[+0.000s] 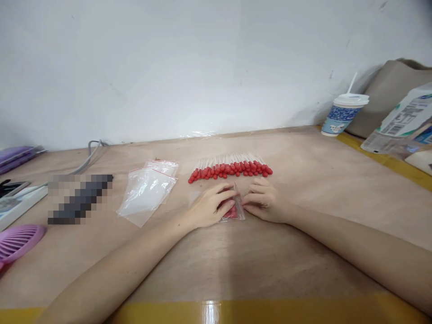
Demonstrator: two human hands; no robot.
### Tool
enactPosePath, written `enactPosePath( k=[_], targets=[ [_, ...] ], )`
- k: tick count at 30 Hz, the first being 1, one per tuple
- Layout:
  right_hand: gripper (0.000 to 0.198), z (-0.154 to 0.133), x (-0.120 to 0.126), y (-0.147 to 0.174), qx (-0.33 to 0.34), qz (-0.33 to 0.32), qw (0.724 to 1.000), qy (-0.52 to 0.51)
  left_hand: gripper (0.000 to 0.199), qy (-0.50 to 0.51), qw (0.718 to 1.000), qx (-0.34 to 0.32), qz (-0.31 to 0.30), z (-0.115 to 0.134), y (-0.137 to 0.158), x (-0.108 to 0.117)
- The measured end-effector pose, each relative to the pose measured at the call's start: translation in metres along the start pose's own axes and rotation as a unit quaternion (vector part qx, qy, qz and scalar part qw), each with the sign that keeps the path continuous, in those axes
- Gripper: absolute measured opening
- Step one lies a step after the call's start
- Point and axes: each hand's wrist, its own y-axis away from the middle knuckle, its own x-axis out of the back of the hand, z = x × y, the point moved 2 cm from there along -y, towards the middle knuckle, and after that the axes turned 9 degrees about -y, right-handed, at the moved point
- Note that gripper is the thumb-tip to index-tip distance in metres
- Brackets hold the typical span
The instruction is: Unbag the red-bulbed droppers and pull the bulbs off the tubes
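A small clear zip bag (239, 211) with red pieces inside lies on the table between my hands. My left hand (214, 204) grips it from the left, thumb and fingers closed over the bag. At the bag's right edge, my right hand (263, 200) has its thumb and fingers pinched together on the plastic. Just beyond my hands, a row of red-tipped white sticks (232, 168) lies side by side, tips toward me. To the left, several flat clear zip bags (146, 191) overlap in a loose pile.
A blue paper cup (344, 114) with lid and straw stands at the back right, near a plastic package (401, 117) and a beige container (378, 99). On the left are a pink fan (20, 243), a grey cable (89, 157) and purple packets (16, 157). A wall closes the back.
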Motion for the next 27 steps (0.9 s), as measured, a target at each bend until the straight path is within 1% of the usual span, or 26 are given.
enactPosePath(
  k=[4,7,10,15,18,21,24,27],
  targets=[
    [0.014,-0.007,0.004,-0.008,0.061,-0.051,0.994,0.081,0.029,-0.01,1.0,-0.008,0.009,0.0,-0.003,0.002],
    [0.019,-0.01,0.004,-0.012,0.106,-0.07,0.982,0.136,0.027,-0.041,0.999,-0.027,0.021,-0.002,-0.006,0.004],
    [0.023,-0.011,0.003,-0.013,0.119,-0.06,0.978,0.163,0.024,-0.079,0.995,-0.061,0.031,-0.003,-0.01,0.006],
    [0.026,-0.01,0.002,-0.01,0.115,-0.035,0.98,0.156,0.025,-0.115,0.983,-0.131,0.052,-0.004,-0.012,0.002],
    [0.025,-0.01,0.002,-0.009,0.121,-0.019,0.98,0.154,0.026,-0.124,0.978,-0.156,0.064,-0.003,-0.012,-0.001],
    [0.024,-0.011,0.003,-0.01,0.123,-0.007,0.98,0.154,0.026,-0.094,0.983,-0.148,0.052,-0.002,-0.012,-0.001],
    [0.027,-0.012,0.004,-0.009,0.126,-0.013,0.98,0.157,0.031,-0.047,0.991,-0.127,0.016,0.0,-0.012,0.002],
    [0.026,-0.011,0.003,-0.009,0.13,-0.024,0.981,0.146,0.037,-0.025,0.993,-0.112,-0.022,-0.001,-0.012,0.001]
  ],
)
